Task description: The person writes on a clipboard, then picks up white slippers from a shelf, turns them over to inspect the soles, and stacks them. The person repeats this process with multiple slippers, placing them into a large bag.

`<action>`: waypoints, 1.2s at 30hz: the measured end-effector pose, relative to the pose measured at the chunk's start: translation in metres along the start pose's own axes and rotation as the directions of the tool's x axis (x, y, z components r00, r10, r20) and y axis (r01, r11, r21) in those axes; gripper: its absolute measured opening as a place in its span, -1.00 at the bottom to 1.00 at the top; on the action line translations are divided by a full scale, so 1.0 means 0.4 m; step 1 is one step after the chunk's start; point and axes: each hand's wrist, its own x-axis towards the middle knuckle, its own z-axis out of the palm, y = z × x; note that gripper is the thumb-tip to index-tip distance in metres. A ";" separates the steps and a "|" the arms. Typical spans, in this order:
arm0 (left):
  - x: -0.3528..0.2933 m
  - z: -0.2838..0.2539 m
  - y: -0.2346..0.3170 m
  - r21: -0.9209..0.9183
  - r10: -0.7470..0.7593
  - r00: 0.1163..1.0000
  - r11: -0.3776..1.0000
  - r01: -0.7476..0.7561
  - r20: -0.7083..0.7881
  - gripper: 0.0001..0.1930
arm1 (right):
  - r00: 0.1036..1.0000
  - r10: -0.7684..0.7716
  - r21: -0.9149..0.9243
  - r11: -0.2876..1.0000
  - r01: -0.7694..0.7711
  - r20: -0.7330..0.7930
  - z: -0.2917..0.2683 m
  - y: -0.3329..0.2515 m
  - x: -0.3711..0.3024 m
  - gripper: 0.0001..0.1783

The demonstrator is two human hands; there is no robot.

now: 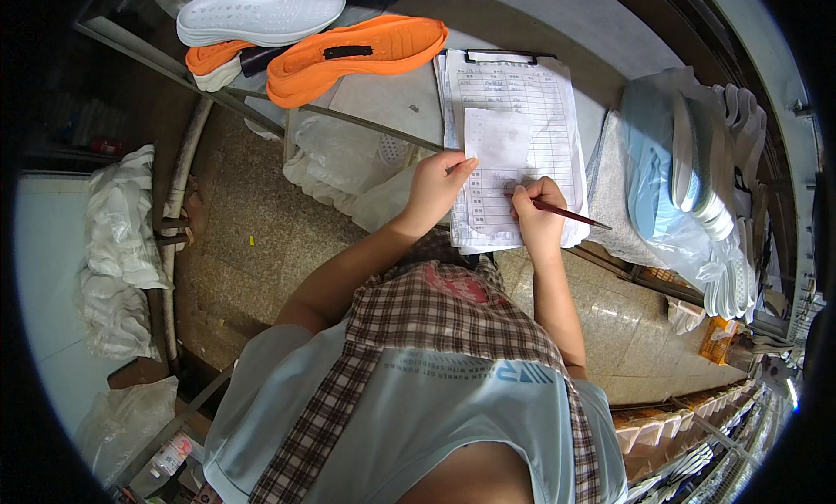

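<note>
Pen [571, 214], dark red, one, held in the right hand [542, 209] over one small form [489, 212] on one clipboard [514, 61]. Left hand [435, 189], at the form's left edge; pinching or pressing, cannot tell. Beyond and leftward of both grips: one white sole [261, 16], one fully visible orange sole [387, 44].

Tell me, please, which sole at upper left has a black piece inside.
The orange sole nearest the clipboard holds it in its hollow; the white sole shows none, the one beneath is mostly covered.

The wide head view looks steeply down from above the apron [444, 317]; the papers [514, 147] lie near.
</note>
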 end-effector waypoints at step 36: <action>0.003 0.013 -0.012 -0.114 0.035 0.996 0.992 -0.044 -0.082 -0.78 | 1.000 0.004 -0.049 0.999 -0.003 0.009 -0.021 0.002 -0.056 -0.74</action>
